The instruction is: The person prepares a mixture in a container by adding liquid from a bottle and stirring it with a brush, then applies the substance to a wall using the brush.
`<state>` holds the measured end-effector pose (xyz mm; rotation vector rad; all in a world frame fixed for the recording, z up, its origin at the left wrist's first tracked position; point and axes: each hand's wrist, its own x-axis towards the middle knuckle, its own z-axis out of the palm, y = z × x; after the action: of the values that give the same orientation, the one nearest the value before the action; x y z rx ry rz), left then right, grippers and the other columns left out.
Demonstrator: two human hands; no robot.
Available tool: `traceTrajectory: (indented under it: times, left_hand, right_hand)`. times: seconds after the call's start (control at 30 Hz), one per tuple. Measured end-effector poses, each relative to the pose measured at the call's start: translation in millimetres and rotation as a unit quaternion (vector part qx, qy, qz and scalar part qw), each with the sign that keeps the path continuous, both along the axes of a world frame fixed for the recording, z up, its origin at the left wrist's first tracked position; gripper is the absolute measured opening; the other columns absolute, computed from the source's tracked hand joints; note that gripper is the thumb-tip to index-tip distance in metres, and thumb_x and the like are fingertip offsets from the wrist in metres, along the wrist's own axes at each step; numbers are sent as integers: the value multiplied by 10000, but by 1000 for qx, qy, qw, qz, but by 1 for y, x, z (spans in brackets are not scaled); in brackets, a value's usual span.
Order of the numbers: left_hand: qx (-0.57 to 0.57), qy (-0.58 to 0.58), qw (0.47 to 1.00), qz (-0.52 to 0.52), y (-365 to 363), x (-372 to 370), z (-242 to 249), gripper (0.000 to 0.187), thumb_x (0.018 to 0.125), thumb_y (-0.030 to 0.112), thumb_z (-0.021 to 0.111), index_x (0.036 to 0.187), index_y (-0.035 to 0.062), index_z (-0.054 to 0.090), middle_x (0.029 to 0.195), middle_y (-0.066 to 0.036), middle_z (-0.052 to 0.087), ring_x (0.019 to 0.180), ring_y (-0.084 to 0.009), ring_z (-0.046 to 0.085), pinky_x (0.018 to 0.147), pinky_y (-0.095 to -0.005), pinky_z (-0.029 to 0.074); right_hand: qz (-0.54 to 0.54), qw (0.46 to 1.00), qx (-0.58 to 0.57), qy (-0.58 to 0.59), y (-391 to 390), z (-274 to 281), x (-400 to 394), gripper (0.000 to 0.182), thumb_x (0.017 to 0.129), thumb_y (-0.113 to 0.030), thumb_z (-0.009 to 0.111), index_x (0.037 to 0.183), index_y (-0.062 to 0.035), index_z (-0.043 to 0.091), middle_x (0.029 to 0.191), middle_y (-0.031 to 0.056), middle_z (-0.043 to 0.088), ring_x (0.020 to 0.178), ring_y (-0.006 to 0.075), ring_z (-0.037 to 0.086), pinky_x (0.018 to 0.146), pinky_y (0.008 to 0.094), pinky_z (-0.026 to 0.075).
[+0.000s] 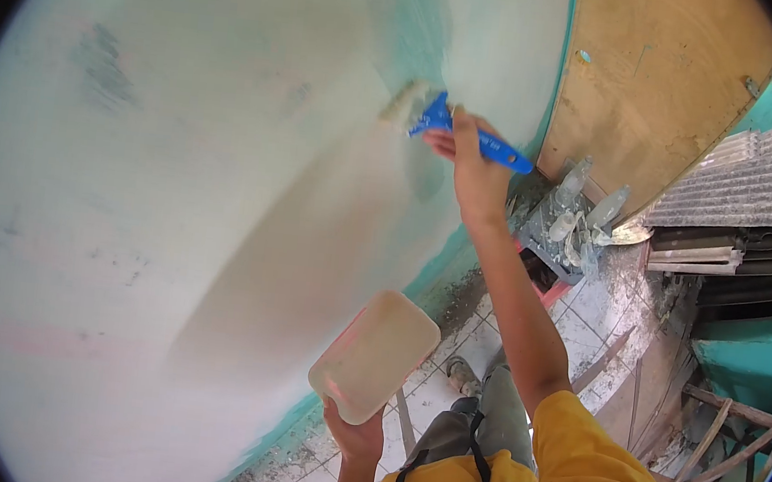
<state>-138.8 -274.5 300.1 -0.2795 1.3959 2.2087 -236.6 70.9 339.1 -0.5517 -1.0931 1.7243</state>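
My right hand [470, 160] is closed around the handle of a blue paintbrush [434, 114]. The brush's pale bristles are against the wall [254, 152], beside a streak where turquoise shows through the whitish coat. Lower down, my left hand [355, 429] grips a shallow rectangular plastic container [376, 357] by its near end. The container holds a pale, whitish liquid and is close to the wall. My arm throws a long shadow down the painted surface.
A tan wooden panel [657, 81] stands right of the wall. Below it, paint-smeared bottles [587, 206] sit on a grey, spattered surface. Corrugated sheets [749, 185] are stacked at right, above a wooden frame [727, 446]. White floor tiles [585, 314] lie underfoot, with debris along the wall's base.
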Motion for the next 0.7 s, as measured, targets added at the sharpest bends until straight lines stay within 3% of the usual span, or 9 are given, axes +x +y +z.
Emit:
traceTrajectory:
  times: [0.07,0.13,0.2,0.27,0.33,0.47,0.53,0.6,0.7]
  left_hand:
    - [4,4,1000,7,2,0,8,590,1053,526,362,1499,140,369,1457,-100,474,1327,-311,511,1039,-517,501]
    - [7,5,1000,14,5,0,15,592,1049,538,364,1500,154,367,1455,-92,477,1327,-301,510,1036,-506,500]
    - [15,9,1000,15,4,-1,18,585,1046,535,368,1497,162,369,1455,-86,477,1329,-296,506,1037,-501,497]
    - [21,13,1000,18,2,0,21,578,1043,533,373,1494,171,371,1456,-81,477,1332,-290,502,1037,-495,494]
    - [26,27,999,3,1,1,27,677,1001,569,457,1529,164,334,1514,-68,440,1373,-288,470,1093,-529,432]
    - [16,21,1000,15,4,3,40,584,1019,531,389,1479,170,388,1427,-65,494,1283,-270,537,1012,-467,503]
    - [30,38,999,9,-3,6,33,584,1012,536,392,1463,166,407,1402,-64,512,1248,-261,556,992,-455,509]
    - [30,33,999,8,-5,8,35,578,1012,532,392,1457,165,414,1395,-65,519,1243,-260,559,988,-454,509]
    - [37,29,999,7,-10,9,35,573,1012,531,392,1450,163,421,1382,-66,530,1236,-261,563,981,-454,509]
  right_hand:
    - [11,999,-4,50,1,44,3,398,1026,-323,592,1143,52,651,932,155,737,855,223,742,786,306,582]
    - [22,998,-12,62,3,36,3,404,1033,-336,577,1161,41,643,955,148,732,869,226,739,811,314,580]
    - [5,993,-62,97,3,-19,-7,391,1037,-325,568,1186,33,626,960,145,727,865,229,737,815,317,583]
    - [7,991,-113,71,-6,-96,-12,371,1041,-306,560,1205,22,614,970,143,724,863,226,733,804,316,588]
    - [24,990,-136,23,-12,-162,-7,364,1035,-293,566,1211,23,602,964,134,725,851,222,733,767,310,596]
    - [9,991,-111,-74,-17,-169,7,333,1025,-276,570,1140,31,626,961,136,728,808,209,730,724,307,600]
    - [-4,995,-18,-102,-10,-114,2,315,1016,-263,571,1059,40,645,938,143,732,765,192,723,701,308,598]
    - [-10,999,28,-35,-5,-33,-12,323,1016,-257,569,1013,54,654,909,155,732,756,182,719,701,305,593]
    - [15,998,60,-18,6,87,-8,346,1018,-263,574,1062,71,651,926,161,727,793,192,721,740,301,584]
